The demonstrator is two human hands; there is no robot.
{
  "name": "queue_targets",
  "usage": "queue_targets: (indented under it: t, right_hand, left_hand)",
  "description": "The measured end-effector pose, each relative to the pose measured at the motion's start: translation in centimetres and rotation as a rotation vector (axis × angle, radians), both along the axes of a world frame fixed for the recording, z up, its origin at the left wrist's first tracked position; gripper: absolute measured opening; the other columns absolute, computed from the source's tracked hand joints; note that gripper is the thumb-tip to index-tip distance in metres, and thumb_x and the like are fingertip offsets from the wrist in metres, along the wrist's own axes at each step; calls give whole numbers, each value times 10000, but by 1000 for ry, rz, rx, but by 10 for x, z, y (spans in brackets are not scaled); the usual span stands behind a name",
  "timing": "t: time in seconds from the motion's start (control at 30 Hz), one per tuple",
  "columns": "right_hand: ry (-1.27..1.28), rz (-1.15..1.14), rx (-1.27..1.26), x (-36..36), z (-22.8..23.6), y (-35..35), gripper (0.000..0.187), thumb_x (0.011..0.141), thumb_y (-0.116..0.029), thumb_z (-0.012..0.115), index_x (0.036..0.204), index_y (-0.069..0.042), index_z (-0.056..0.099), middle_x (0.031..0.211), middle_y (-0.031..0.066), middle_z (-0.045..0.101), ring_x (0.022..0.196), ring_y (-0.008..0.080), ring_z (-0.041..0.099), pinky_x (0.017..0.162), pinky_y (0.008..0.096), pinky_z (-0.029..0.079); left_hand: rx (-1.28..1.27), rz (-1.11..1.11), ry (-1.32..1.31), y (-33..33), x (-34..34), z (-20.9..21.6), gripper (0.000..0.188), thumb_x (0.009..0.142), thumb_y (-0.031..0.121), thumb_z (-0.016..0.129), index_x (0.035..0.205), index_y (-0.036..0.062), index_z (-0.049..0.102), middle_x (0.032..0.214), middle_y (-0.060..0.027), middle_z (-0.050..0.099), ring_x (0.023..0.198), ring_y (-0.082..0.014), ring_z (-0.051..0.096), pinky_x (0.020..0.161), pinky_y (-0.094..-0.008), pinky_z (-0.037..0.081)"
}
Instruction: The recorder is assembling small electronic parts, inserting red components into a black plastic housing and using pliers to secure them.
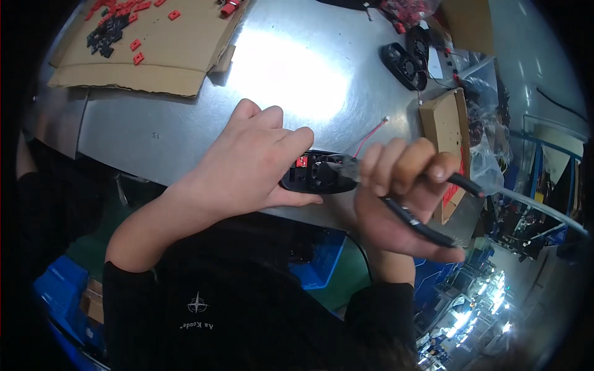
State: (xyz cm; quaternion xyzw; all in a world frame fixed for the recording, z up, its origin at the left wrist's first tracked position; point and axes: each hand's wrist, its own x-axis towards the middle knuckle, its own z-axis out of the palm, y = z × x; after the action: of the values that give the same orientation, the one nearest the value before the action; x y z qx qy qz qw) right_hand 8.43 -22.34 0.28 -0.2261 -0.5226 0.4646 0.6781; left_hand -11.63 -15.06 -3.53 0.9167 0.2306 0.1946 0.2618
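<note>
My left hand [244, 157] is closed around the left end of a small black oblong fan unit [301, 184], its thumb along the near side. A small red piece [301, 161] shows inside the housing, beside the round fan. Gripped in my right hand [396, 204] is a pair of pliers with dark handles [422, 229]. Their metal jaws, somewhat blurred, are over the right part of the fan unit; I cannot tell whether they touch it. A thin red wire [370, 133] with a small white connector lies on the metal table [161, 133] just beyond.
A flattened cardboard tray [136, 77] at the far left holds many loose red and black pieces. Other black fan units [402, 65] lie at the far right. An open cardboard box [440, 117] with red items stands right of my right hand, near clear plastic bags [489, 145].
</note>
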Motion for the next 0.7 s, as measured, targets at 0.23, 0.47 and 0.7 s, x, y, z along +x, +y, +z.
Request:
queue_targets:
  t: [0.23,0.47,0.7]
  right_hand:
    - [-125,-125,135,-30,-22,-1,1017,696,-1006,528,1191,-127,399,910,83,463,755,191,478,737,356,428]
    - [-121,-85,149,-30,-23,-3,892,778,-902,623,1218,-149,434,909,59,437,744,202,458,694,379,370]
    - [-135,-51,128,-24,-22,-2,866,793,-885,630,1208,-149,440,898,51,428,731,193,453,682,369,365]
  left_hand:
    - [19,13,-43,-1,0,-1,556,771,549,848,981,86,622,817,-69,616,865,-234,555,847,-391,371]
    - [-15,31,-15,-2,-1,-5,557,776,548,845,1000,84,633,827,-70,611,872,-234,565,849,-389,381]
    - [-46,25,-18,0,-1,-3,556,774,557,846,965,90,612,836,-73,589,855,-233,547,845,-384,375]
